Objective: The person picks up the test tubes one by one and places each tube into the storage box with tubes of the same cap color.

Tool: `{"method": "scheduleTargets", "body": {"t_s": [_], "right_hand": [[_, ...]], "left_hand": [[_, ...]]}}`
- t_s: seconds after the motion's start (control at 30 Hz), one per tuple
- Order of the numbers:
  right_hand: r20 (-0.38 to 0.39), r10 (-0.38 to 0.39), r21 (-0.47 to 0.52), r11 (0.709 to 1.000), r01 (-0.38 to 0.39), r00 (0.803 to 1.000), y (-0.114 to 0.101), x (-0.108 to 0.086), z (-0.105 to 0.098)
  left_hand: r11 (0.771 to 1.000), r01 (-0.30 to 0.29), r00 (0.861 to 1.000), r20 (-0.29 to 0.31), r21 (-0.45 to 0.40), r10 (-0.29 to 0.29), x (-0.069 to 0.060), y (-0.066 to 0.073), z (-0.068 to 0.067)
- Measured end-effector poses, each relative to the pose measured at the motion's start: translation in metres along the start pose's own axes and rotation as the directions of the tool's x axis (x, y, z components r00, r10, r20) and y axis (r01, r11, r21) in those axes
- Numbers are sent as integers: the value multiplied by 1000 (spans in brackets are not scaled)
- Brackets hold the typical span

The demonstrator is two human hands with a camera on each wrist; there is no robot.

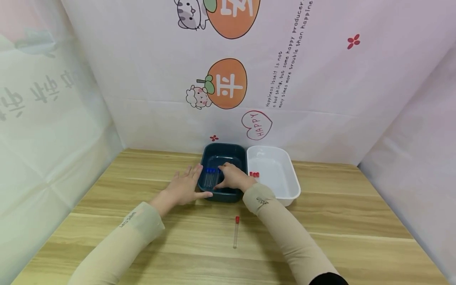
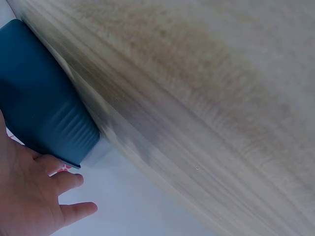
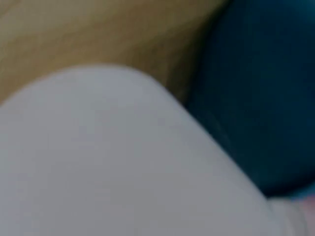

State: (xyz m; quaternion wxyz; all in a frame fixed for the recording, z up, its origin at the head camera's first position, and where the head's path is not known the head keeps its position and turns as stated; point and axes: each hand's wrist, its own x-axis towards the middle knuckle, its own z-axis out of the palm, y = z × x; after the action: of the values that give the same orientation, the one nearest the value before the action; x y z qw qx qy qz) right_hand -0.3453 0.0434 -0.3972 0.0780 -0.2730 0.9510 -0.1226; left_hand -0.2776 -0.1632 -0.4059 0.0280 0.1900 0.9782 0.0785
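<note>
My left hand (image 1: 183,188), its fingers spread, rests against the left side of a dark teal bin (image 1: 224,197). In the left wrist view, that hand (image 2: 29,189) is beside the bin's ribbed outer wall (image 2: 54,103). Reaching inside the bin, my right hand (image 1: 233,177) holds a blue-capped test tube (image 1: 219,171) between finger and thumb; the hand partly hides it. Several more blue-capped tubes (image 1: 210,178) lie side by side there. On the table in front is a single red-capped test tube (image 1: 236,232).
A white bin (image 1: 293,180) stands against the teal bin's right side, with red-capped tubes (image 1: 254,174) at its left, partly behind my right wrist. The wooden table (image 1: 171,249) meets a printed cloth (image 1: 160,118) at the back. The right wrist view is blurred.
</note>
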Motion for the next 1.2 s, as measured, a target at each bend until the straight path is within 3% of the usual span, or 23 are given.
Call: {"method": "scheduleTargets", "body": {"t_s": [0.83,1.2], "right_hand": [[16,33,-48,998,-32,999,-1,13,12],[78,31,-45,999,-28,996,-1,16,11]], "left_hand": [[1000,5,1000,4,13,-5,0,-1,1],[1000,7,1000,5,1,-7,-1,0,0]]}}
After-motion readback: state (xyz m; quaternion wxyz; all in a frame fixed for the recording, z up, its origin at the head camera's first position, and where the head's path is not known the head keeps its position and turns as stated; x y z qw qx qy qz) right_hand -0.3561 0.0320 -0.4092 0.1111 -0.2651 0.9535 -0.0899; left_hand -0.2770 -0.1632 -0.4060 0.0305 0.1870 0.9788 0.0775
